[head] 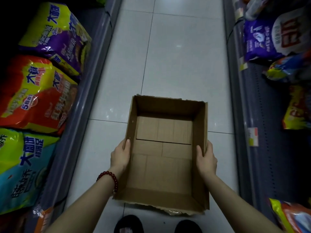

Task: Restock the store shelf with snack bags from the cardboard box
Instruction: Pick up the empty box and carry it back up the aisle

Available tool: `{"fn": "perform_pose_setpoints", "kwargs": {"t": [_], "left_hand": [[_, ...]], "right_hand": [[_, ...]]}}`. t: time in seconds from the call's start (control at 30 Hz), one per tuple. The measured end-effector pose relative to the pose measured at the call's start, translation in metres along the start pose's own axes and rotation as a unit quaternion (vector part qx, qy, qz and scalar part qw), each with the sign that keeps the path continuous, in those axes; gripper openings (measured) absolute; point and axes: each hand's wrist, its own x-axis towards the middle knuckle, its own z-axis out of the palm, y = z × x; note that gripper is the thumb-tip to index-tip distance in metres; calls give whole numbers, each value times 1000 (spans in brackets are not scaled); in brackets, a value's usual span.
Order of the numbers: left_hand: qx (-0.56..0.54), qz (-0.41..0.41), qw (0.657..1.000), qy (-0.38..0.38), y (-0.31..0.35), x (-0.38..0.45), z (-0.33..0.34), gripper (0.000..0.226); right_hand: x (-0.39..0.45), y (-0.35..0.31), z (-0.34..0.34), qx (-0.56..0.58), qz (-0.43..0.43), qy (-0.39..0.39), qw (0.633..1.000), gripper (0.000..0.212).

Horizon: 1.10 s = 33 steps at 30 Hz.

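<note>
You see a plain brown cardboard box (164, 148) on pale grey-white floor tiles (176, 56). Left of the box lie a purple-and-yellow bag (55, 36), a red-and-yellow bag (37, 95) and a teal-and-lime bag (25, 167) (all with printed lettering). A dark red beaded bracelet (109, 179) rings your wrist.

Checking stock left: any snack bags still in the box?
No. The box held by both hands shows only its bare cardboard bottom.

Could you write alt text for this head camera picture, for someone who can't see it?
Two bare hands, left hand and right hand, hold an empty cardboard box by its side walls above a tiled aisle floor. Colourful snack bags fill shelves on both sides.
</note>
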Motion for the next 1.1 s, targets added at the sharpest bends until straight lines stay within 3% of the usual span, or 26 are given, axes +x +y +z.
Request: {"fn": "perform_pose_setpoints", "kwargs": {"t": [0.4,0.83,1.1], "left_hand": [[-63,1,998,-4,106,-124,-119,52],[-25,13,997,66,259,-282,-319,52],[-64,30,995,70,289,-333,-397,59]], "right_hand": [[-95,-116,-134,-42,-4,1,999,52],[-241,-311,-283,-65,-102,-6,993,47],[-303,-392,-339,-73,-166,-5,983,47]]}}
